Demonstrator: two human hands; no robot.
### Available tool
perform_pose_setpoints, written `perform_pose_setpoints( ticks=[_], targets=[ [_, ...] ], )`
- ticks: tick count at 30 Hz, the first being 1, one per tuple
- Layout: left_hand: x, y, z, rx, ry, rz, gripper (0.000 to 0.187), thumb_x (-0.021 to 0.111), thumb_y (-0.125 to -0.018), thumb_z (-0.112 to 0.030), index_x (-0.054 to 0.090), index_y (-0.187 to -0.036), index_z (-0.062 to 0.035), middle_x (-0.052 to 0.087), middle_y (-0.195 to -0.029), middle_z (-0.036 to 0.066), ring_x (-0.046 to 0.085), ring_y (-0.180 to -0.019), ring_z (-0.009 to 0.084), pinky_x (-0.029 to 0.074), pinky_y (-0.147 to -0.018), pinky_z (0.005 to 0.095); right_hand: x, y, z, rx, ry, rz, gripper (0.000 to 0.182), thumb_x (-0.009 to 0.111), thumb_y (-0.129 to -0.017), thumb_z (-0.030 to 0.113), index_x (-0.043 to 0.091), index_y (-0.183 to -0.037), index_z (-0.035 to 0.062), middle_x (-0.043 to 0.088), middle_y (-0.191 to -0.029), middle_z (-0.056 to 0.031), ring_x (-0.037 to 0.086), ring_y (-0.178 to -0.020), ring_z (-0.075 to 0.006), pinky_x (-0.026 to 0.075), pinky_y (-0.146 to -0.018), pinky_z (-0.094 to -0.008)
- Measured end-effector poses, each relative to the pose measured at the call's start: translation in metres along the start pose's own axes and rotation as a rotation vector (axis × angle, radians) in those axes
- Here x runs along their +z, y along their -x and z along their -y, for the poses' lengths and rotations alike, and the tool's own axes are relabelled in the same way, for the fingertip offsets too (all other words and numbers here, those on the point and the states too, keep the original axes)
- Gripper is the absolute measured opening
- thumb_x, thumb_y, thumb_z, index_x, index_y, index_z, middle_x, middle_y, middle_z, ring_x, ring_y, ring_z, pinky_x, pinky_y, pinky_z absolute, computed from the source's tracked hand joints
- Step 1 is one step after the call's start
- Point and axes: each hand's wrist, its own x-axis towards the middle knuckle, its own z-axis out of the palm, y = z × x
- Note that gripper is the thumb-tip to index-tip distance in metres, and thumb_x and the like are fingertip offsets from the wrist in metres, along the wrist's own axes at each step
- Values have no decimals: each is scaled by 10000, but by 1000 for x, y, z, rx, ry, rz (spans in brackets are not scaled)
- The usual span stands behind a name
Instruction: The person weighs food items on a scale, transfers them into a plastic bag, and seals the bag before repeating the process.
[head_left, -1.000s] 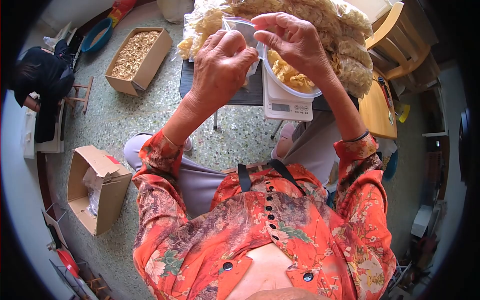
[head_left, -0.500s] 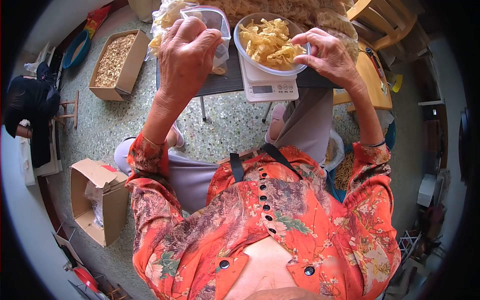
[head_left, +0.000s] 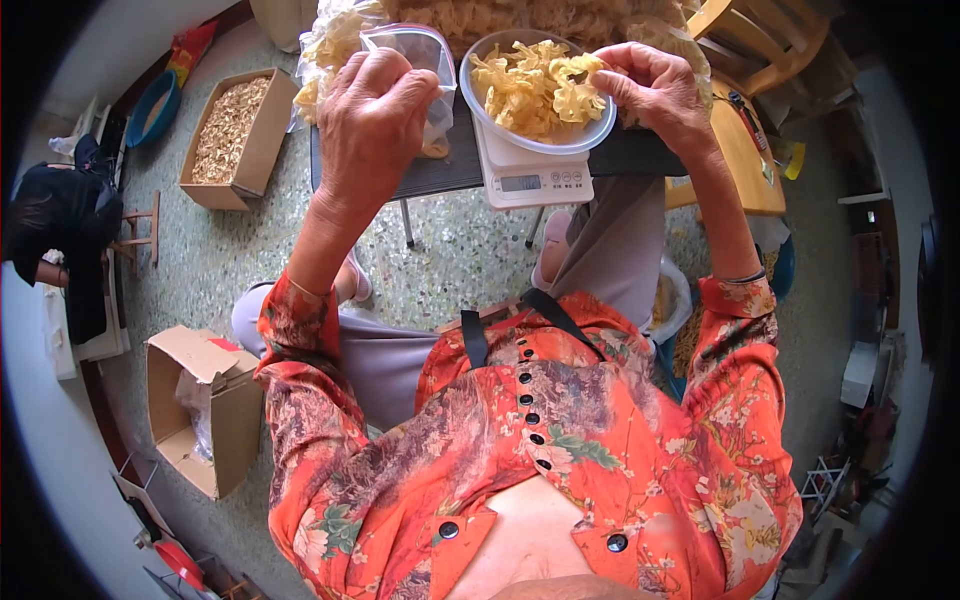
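Note:
My left hand (head_left: 375, 125) is closed on the edge of a clear zip bag (head_left: 437, 110), whose mouth gapes upward. A white plastic bowl (head_left: 478, 112) of crinkled, dried yellow pieces (head_left: 515, 90) rests on a white kitchen scale (head_left: 562, 187); its display is too small to read. Over the bowl's right rim, my right hand (head_left: 660, 95) pinches a crinkled dried piece (head_left: 580, 100) between thumb and fingertips. That piece overlaps the others in the bowl.
More dried pieces (head_left: 620, 35) are heaped behind the bowl on the dark table (head_left: 440, 180). A carton of brown flakes (head_left: 265, 130) and an opened carton (head_left: 235, 430) stand on the floor to the left. Another person (head_left: 65, 220) sits at far left; a wooden chair (head_left: 745, 170) is at right.
My right hand has risen slightly at the bowl's rim, and a dried piece now shows at its fingertips. My left hand keeps its hold on the bag, a little lower in view.

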Motion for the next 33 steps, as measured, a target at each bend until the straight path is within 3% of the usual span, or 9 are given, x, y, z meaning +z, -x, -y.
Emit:
perform_pose_setpoints(
  ticks=[2,7,9,10,12,23,24,30,33],
  targets=[
    [1,0,0,14,-2,-11,121,781,-770,-92,705,-864,-96,575,-827,52,615,-819,270,508,-726,409,-3,-3,-1,112,-108,-23,279,774,-942,226,735,-1120,15,692,-856,11,607,-745,-57,512,-677,-224],
    [0,-2,-1,8,14,-7,118,773,-773,-88,705,-870,-85,582,-837,61,614,-824,276,510,-727,410,-9,-5,-5,232,-297,40,236,780,-939,237,716,-1018,25,679,-840,12,575,-712,-44,480,-644,-214],
    [-1,-3,-1,2,22,-6,118,773,-777,-88,704,-873,-79,581,-837,64,614,-824,277,511,-728,410,-7,-6,-8,203,-589,130,206,781,-936,228,705,-974,41,666,-809,20,557,-688,-36,459,-609,-208],
    [-2,-3,-2,-2,29,-3,119,773,-781,-89,703,-876,-74,580,-837,67,614,-825,277,512,-728,410,-2,-5,-11,202,-590,133,206,781,-936,228,705,-974,41,666,-809,20,557,-688,-36,459,-609,-208],
    [-2,-2,-2,-9,40,-1,116,770,-785,-85,702,-877,-70,582,-838,68,614,-827,278,513,-727,409,14,-4,-8,111,-102,-83,203,785,-931,214,704,-990,38,654,-785,26,550,-669,-31,442,-576,-204],
    [-2,-3,-2,-10,35,13,95,733,-800,-64,705,-890,-76,590,-844,70,624,-839,281,529,-720,413,14,-11,-3,181,-414,-140,273,800,-911,187,679,-1080,11,658,-809,4,546,-599,-23,389,-458,-174],
    [-2,-2,-1,-3,8,18,124,775,-785,-68,720,-896,-76,614,-863,69,636,-844,274,533,-723,404,14,-13,0,172,-417,-130,273,800,-911,187,679,-1080,11,658,-809,4,546,-599,-23,389,-458,-174],
    [-2,-2,0,6,18,1,161,819,-765,-77,736,-902,-92,637,-872,61,649,-849,267,535,-731,391,37,-37,47,81,-598,-204,323,800,-910,192,663,-1138,10,666,-817,-2,583,-586,-32,507,-514,-183],
    [-3,-4,0,28,53,-30,108,709,-780,-54,697,-883,-86,594,-839,61,635,-844,291,537,-770,408,54,-46,66,132,-650,-187,298,732,-972,168,632,-1194,-3,647,-830,4,545,-588,-31,451,-494,-189]
  ],
)
